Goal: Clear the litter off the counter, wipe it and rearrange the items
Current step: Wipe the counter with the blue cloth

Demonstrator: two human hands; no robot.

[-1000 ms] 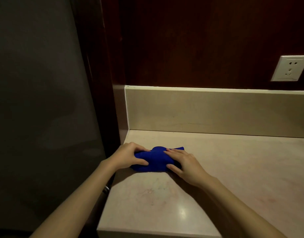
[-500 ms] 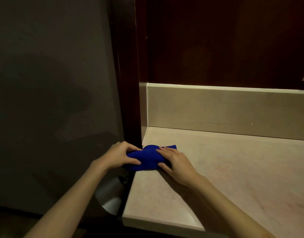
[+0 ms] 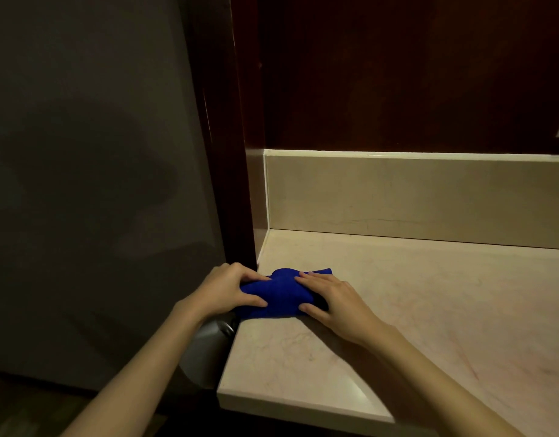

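My left hand grips the left end of the blue cloth, fingers curled over the top and thumb tucked along its near edge, so that end is bunched in my hold. My right hand lies flat on the right end, fingers straight and pressing down, thumb spread along the near side. Between them the cloth humps up in a wad, sitting at the far left edge of the counter, just beside the dark wood post. Since a second ago my hands and cloth have kept the same hold while sliding left: the cloth was then a little in from the corner, and now its left end hangs over the counter's side edge, above a grey rounded object whose nature I cannot make out. My view has swung left too, so the wall socket that was plainly in sight is now only a pale sliver at the right border. I judge this as the end of a wiping stroke, with anything swept along now at the brink; the stone I can see carries no litter and no items, so rearranging seems yet to come. No brand, label or writing is readable anywhere; the cloth is plain.
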